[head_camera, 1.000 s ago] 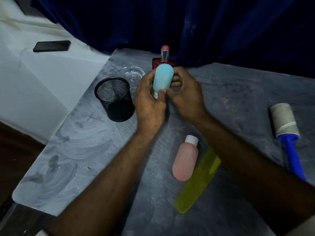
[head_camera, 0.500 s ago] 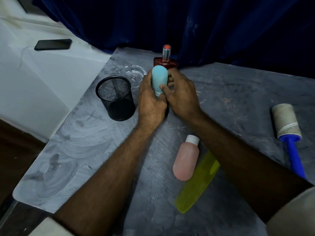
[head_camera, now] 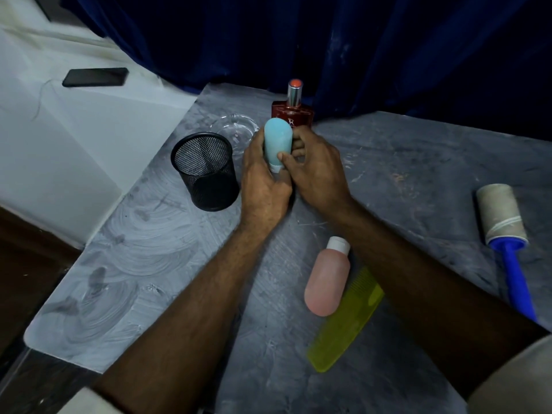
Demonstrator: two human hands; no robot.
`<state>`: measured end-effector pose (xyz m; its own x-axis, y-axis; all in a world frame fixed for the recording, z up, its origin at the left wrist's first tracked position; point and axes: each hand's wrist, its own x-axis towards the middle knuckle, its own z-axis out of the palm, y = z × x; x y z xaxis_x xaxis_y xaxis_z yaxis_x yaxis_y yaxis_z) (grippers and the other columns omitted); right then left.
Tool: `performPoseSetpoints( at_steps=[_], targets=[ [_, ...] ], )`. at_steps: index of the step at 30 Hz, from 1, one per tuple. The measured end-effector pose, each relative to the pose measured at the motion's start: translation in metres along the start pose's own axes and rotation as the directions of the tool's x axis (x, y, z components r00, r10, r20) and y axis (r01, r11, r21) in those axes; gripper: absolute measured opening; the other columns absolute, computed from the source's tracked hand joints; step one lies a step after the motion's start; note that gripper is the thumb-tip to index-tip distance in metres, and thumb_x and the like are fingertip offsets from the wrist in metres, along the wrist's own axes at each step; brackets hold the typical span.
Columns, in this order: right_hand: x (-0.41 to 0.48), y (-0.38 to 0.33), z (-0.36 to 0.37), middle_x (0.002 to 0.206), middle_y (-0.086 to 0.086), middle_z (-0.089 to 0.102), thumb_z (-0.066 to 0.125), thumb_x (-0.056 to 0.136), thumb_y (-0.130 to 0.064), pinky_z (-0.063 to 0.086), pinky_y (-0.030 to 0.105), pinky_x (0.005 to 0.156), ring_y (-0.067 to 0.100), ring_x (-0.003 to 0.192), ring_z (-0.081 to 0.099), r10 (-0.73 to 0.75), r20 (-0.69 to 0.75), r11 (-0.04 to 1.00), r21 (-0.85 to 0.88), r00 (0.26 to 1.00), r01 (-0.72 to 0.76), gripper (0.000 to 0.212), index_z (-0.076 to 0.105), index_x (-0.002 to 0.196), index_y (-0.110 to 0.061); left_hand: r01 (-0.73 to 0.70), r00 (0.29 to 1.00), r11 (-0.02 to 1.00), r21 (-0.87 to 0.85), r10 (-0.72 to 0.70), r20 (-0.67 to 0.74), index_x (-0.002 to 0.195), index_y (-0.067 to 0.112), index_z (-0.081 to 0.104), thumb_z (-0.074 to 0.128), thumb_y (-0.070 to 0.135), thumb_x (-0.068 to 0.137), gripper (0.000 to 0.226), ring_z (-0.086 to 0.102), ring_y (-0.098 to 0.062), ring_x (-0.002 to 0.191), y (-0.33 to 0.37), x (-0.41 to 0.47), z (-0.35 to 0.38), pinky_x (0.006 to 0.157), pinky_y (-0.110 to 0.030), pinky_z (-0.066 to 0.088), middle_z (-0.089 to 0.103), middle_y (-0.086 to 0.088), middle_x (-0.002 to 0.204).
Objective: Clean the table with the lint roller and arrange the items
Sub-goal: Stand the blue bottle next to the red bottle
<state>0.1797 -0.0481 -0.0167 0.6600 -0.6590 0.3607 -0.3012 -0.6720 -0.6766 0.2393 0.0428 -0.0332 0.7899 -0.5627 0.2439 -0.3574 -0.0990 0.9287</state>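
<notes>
Looking far left of the blue bottle [head_camera: 277,141], I see 1 black phone [head_camera: 95,76] on a white ledge [head_camera: 74,138]. Pale swirls smear the grey table [head_camera: 418,174] left of the bottle, by a mesh cup [head_camera: 206,171] and glass dish [head_camera: 234,130]. My left hand [head_camera: 263,180] wraps the bottle; my right hand [head_camera: 316,168] pinches its white cap end. Behind stands a red perfume bottle [head_camera: 294,113], emblem unreadable, against a dark blue curtain [head_camera: 358,55]. Right of the bottle lie a pink bottle [head_camera: 328,279], yellow comb [head_camera: 346,327] and, farthest, the lint roller [head_camera: 501,216].
</notes>
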Motion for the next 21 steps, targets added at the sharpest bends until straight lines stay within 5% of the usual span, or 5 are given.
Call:
performPoseSetpoints(
  at_steps=[3,15,21],
  targets=[
    [-0.0004,-0.0001,0.0002,0.116,0.005,0.074,0.072,0.094,-0.024,0.054,0.013,0.077,0.008,0.096,0.070,0.003,0.001,1.000,0.022,1.000,-0.003,0.032,0.065,0.123,-0.010,0.005,1.000,1.000,0.006,-0.005,0.010,0.161,0.004,0.036,0.068,0.003,0.097,0.071,0.050,-0.025,0.147,0.0003,0.0003,0.0002,0.118,-0.048,0.049,0.048,-0.013,0.160],
    [-0.0018,-0.0009,-0.0026,0.118,0.006,0.073,0.070,0.096,-0.024,0.060,0.030,0.085,0.013,0.101,0.071,0.019,0.006,1.000,-0.002,1.000,-0.019,0.031,0.065,0.122,-0.009,0.024,1.000,0.998,0.050,-0.025,0.016,0.162,0.006,0.034,0.069,0.009,0.100,0.071,0.050,-0.025,0.146,0.0037,-0.0036,-0.0007,0.116,-0.046,0.051,0.047,-0.013,0.160],
    [-0.0032,-0.0032,-0.0058,0.118,0.006,0.075,0.071,0.095,-0.023,0.060,0.025,0.084,0.011,0.100,0.072,0.038,0.020,0.999,0.037,0.999,-0.039,0.034,0.065,0.126,-0.009,0.042,0.999,0.997,0.067,-0.044,0.022,0.163,0.005,0.032,0.068,0.010,0.100,0.073,0.047,-0.026,0.149,0.0031,-0.0039,-0.0017,0.119,-0.046,0.048,0.043,-0.014,0.163]
  ],
)
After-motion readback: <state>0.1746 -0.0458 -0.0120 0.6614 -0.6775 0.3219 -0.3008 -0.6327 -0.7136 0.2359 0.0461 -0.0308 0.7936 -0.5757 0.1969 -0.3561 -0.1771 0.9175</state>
